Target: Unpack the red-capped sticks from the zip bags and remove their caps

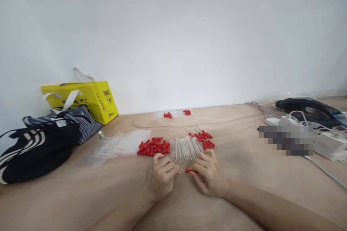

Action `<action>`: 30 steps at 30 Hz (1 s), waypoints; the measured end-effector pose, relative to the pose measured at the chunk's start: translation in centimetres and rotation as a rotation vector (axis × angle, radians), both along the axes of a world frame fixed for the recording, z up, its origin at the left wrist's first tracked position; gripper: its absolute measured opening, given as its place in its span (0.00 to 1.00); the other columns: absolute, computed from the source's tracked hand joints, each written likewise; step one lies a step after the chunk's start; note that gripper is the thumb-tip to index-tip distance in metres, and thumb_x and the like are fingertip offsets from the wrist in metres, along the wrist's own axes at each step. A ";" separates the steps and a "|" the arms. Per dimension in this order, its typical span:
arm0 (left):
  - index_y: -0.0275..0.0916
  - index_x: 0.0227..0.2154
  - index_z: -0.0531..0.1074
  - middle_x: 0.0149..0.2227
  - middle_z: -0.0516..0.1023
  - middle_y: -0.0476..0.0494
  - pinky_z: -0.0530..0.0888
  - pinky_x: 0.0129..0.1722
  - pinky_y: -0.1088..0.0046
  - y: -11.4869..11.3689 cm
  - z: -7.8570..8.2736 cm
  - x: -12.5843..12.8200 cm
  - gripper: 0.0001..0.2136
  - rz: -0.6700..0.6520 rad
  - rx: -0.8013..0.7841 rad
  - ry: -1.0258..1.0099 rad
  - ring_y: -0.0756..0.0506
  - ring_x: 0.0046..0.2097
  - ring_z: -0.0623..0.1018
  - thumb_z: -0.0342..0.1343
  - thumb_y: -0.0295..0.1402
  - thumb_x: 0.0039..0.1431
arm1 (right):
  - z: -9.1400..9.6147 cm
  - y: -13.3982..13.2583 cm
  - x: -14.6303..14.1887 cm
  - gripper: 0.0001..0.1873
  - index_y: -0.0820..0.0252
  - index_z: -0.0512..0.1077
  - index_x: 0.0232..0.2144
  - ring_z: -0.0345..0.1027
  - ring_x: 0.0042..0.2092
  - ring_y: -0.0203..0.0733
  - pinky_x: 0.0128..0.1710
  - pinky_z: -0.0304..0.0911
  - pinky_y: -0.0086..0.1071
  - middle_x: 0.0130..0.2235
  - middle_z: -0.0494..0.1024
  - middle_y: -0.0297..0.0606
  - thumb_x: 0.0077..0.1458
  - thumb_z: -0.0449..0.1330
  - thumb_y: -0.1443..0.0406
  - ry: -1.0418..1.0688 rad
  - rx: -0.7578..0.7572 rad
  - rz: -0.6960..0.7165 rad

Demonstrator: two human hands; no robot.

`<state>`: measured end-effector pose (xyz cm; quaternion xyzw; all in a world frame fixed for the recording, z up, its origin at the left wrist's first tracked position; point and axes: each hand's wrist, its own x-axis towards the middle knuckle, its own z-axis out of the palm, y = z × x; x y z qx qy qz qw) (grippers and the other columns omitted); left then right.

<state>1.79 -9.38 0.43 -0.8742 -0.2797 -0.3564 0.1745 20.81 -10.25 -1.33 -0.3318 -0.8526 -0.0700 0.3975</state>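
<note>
Just above the table, my left hand (163,174) is closed on a clear glass dropper tube (182,171). The tube's short visible end meets a red rubber bulb (187,170), pinched in my right hand (210,174); most of the bulb is hidden by the fingers. Beyond my hands lies a row of clear glass tubes (184,148). To its left is a heap of loose red bulbs (151,147). On its right, several droppers with red bulbs on their tubes (202,135) lie together.
Flat clear plastic bags (134,142) and a small bottle (101,135) lie left. A filled bag (177,114) rests near the wall. Far left are a yellow bag (105,97) and a black bag (40,151); right, an iron (306,110), power strip (329,144) and cables.
</note>
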 end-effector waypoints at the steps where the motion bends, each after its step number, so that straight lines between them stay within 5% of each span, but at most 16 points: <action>1: 0.38 0.20 0.66 0.19 0.70 0.53 0.56 0.40 0.66 0.0 0.0 0.0 0.11 -0.008 -0.002 -0.004 0.52 0.26 0.67 0.44 0.24 0.54 | 0.0 0.0 0.0 0.08 0.59 0.68 0.25 0.55 0.29 0.35 0.39 0.44 0.37 0.22 0.68 0.32 0.50 0.49 0.67 0.006 -0.002 0.005; 6: 0.38 0.21 0.66 0.19 0.70 0.52 0.57 0.37 0.67 0.1 0.2 -1.0 0.11 0.035 -0.033 -0.056 0.51 0.27 0.67 0.43 0.23 0.54 | 0.4 -0.1 1.1 0.08 0.60 0.67 0.21 0.56 0.28 0.35 0.37 0.45 0.36 0.20 0.66 0.32 0.48 0.50 0.66 0.053 -0.016 -0.031; 12: 0.38 0.25 0.68 0.24 0.73 0.48 0.61 0.32 0.71 1.1 0.7 -2.2 0.11 0.175 -0.163 -0.124 0.48 0.29 0.68 0.43 0.30 0.58 | 0.9 2.1 3.4 0.10 0.55 0.71 0.29 0.62 0.35 0.38 0.37 0.45 0.34 0.30 0.73 0.34 0.53 0.50 0.62 0.173 -0.126 -0.299; 20: 0.37 0.38 0.60 0.29 0.75 0.47 0.67 0.27 0.76 5.2 3.5 0.0 0.09 0.469 -0.959 -0.162 0.50 0.28 0.74 0.39 0.25 0.56 | 1.0 5.8 5.2 0.13 0.57 0.67 0.24 0.64 0.32 0.40 0.34 0.44 0.33 0.27 0.74 0.32 0.48 0.52 0.54 0.256 -0.298 -0.614; 25: 0.36 0.42 0.55 0.25 0.74 0.47 0.64 0.20 0.78 7.9 4.1 1.5 0.13 0.550 -0.987 -0.111 0.51 0.21 0.73 0.41 0.23 0.53 | 1.1 6.3 4.6 0.13 0.57 0.67 0.21 0.63 0.31 0.40 0.33 0.43 0.32 0.24 0.73 0.30 0.47 0.55 0.54 0.117 -0.315 -0.600; 30: 0.34 0.43 0.57 0.30 0.75 0.41 0.67 0.27 0.74 9.1 3.9 2.8 0.17 0.608 -0.930 -0.024 0.46 0.28 0.75 0.47 0.22 0.48 | 1.1 6.3 4.4 0.14 0.56 0.68 0.20 0.63 0.33 0.41 0.34 0.43 0.33 0.25 0.74 0.31 0.47 0.54 0.53 0.083 -0.334 -0.572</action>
